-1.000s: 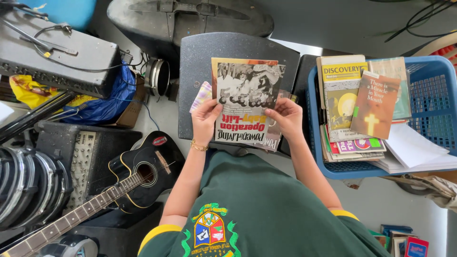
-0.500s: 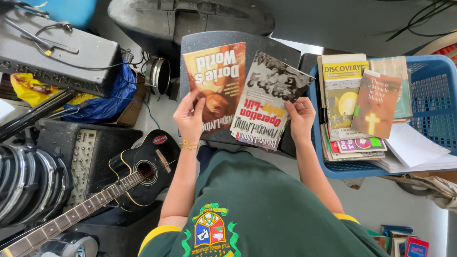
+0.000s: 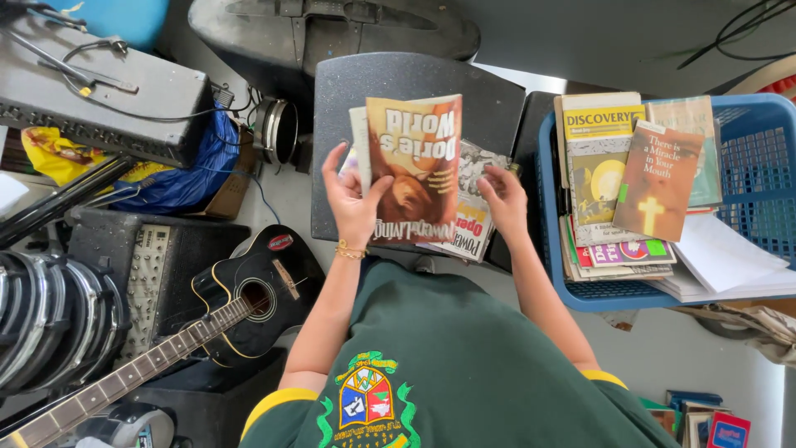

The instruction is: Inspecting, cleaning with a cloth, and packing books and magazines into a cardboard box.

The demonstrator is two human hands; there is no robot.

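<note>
Over dark stool, hands hold orange booklet.

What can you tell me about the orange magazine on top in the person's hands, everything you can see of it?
The orange magazine is a thin, glossy paper booklet with an orange-brown cover picture and pale lettering, upside down to the camera. It looks flat and closed, slightly tilted, held above the dark grey speckled board. The left hand grips its left edge, thumb on the cover. It lies over a black-and-white magazine, whose right side the right hand holds. More thin booklets peek out behind its left edge.
</note>
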